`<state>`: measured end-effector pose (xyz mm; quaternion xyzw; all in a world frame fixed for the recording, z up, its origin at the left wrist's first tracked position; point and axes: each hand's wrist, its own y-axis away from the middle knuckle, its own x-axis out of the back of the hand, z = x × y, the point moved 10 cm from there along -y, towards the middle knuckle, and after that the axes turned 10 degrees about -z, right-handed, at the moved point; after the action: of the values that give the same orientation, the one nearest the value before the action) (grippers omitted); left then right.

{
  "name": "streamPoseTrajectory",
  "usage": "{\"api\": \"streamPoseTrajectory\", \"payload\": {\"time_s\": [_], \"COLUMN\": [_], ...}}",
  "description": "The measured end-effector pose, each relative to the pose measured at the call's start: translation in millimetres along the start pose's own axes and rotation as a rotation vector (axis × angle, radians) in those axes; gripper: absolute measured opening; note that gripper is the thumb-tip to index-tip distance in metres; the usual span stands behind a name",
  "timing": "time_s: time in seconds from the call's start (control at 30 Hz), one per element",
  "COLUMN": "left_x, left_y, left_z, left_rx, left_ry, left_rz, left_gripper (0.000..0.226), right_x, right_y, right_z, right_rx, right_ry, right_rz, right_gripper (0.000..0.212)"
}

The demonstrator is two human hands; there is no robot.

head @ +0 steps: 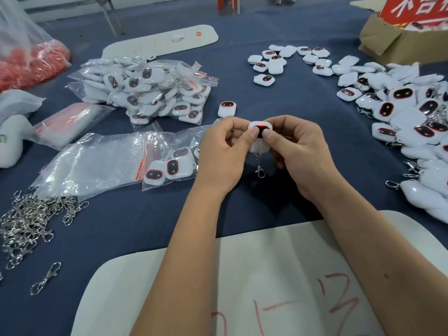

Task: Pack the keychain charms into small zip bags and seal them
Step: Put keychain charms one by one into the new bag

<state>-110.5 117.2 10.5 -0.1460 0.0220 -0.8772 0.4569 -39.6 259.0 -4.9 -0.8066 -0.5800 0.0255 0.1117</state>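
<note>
Both hands hold one white keychain charm (260, 144) with a dark, red-rimmed face above the middle of the blue table. My left hand (224, 151) and my right hand (299, 154) pinch it from either side, both thumbs pressing on its face. Its metal clasp (260, 170) dangles below. A small zip bag (167, 163) with charms inside lies just left of my left hand. A single loose charm (227, 108) sits beyond the hands.
Packed bags (155, 90) are heaped at the back left. Loose charms (412, 117) spread along the right. Empty zip bags (89, 163) lie at left, metal clasps (31, 221) at front left. A white board (242, 287) lies under my forearms; a cardboard box (392, 42) stands far right.
</note>
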Motion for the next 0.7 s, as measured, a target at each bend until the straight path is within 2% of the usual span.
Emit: {"api": "streamPoseTrajectory", "payload": {"time_s": [0.13, 0.3, 0.4, 0.47, 0.6, 0.7], "left_x": [1.1, 13.3, 9.3, 11.1, 36.1, 41.2], "left_y": [-1.0, 0.3, 0.3, 3.1, 18.4, 20.3], "left_z": [0.3, 2.4, 4.4, 9.4, 17.3, 6.1], "left_rx": [-0.009, -0.025, -0.015, -0.038, 0.008, 0.200], "left_ry": [-0.007, 0.028, -0.010, -0.064, -0.439, -0.696], "left_rz": [0.015, 0.147, 0.118, 0.165, 0.452, 0.452], "left_gripper": [0.008, 0.006, 0.007, 0.011, 0.013, 0.039], "right_x": [-1.0, -6.6, -4.1, -3.0, -1.4, 1.6], "right_y": [-0.2, -0.7, -0.3, -0.1, 0.6, 1.6], "right_z": [-0.4, 0.9, 1.5, 3.7, 5.5, 5.6], "right_rx": [-0.003, -0.023, -0.030, -0.053, -0.084, -0.096], "right_ry": [0.004, 0.050, 0.053, 0.066, 0.082, 0.093], "right_rz": [-0.006, -0.045, -0.027, -0.017, 0.006, 0.037], "right_gripper": [0.010, 0.011, 0.010, 0.011, 0.008, 0.007]}}
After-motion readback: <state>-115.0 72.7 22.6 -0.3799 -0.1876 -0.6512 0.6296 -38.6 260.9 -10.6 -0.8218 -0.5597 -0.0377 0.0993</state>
